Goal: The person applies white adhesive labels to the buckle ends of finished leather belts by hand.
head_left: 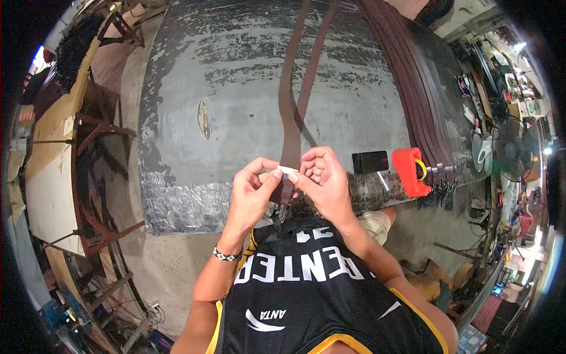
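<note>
A long brown strap (289,127) runs down the table toward me, its near end lying between my hands. Across it is a small white strip, perhaps tape or a label (287,170). My left hand (250,190) pinches the left end of this strip between thumb and fingers. At the other end, the thumb and curled fingers of my right hand (325,187) pinch it too. Below the white strip, the strap's dark end (282,193) hangs near the table's front edge. A second length of brown strap (311,76) passes beside and behind the first.
A black phone (370,162), a thin white stick (383,180) and a red tape dispenser (407,172) with a yellow roll sit right of my hands. Many dark brown straps (410,76) lie bundled along the right of the worn table (224,147). A fan (512,147) stands beyond.
</note>
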Demonstrator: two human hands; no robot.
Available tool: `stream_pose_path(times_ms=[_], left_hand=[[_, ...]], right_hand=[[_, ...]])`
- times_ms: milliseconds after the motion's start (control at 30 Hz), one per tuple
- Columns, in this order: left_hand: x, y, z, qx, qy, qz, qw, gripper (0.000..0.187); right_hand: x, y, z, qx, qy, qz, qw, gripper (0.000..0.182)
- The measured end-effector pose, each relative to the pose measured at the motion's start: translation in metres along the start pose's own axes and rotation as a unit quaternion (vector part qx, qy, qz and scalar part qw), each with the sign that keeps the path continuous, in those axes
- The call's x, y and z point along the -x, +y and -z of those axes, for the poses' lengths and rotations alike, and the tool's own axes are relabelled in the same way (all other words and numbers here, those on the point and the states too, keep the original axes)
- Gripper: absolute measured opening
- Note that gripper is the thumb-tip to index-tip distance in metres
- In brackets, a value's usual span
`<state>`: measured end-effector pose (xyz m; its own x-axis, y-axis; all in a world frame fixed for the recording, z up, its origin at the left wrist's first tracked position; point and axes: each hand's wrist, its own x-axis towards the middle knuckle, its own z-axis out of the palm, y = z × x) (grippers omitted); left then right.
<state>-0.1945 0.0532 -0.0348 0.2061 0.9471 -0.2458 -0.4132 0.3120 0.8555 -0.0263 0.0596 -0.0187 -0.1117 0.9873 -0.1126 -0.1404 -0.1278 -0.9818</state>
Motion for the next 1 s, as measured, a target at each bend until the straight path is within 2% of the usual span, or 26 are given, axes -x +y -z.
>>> stream_pose_path(times_ms=[33, 133, 333, 467, 633, 733, 1000], left_hand=[[0.000, 0.004, -0.001, 0.004, -0.004, -0.001, 1.000, 0.013], [0.000, 0.007, 0.001, -0.003, -0.014, -0.001, 1.000, 0.013], [-0.007, 0.014, 0.014, -0.030, -0.055, 0.017, 0.998, 0.011], [-0.013, 0.019, 0.017, -0.086, -0.086, 0.029, 0.992, 0.010], [-0.020, 0.015, 0.015, -0.104, -0.092, 0.050, 0.989, 0.009], [-0.020, 0.018, 0.011, -0.083, -0.101, 0.063, 0.989, 0.009], [-0.012, 0.023, -0.007, -0.063, -0.072, 0.066, 0.993, 0.014]], right_hand=[[-0.002, 0.001, 0.000, -0.037, 0.005, -0.010, 0.999, 0.008], [-0.003, -0.007, 0.008, 0.027, -0.054, -0.105, 0.993, 0.009], [-0.008, 0.007, 0.008, 0.017, -0.077, -0.064, 0.995, 0.011], [-0.010, 0.007, 0.014, 0.034, -0.075, -0.081, 0.993, 0.012], [-0.007, 0.007, 0.019, 0.020, -0.048, -0.087, 0.995, 0.013], [-0.005, 0.003, 0.015, 0.004, -0.023, -0.057, 0.998, 0.012], [0.001, 0.002, 0.024, 0.011, -0.037, -0.053, 0.998, 0.012]])
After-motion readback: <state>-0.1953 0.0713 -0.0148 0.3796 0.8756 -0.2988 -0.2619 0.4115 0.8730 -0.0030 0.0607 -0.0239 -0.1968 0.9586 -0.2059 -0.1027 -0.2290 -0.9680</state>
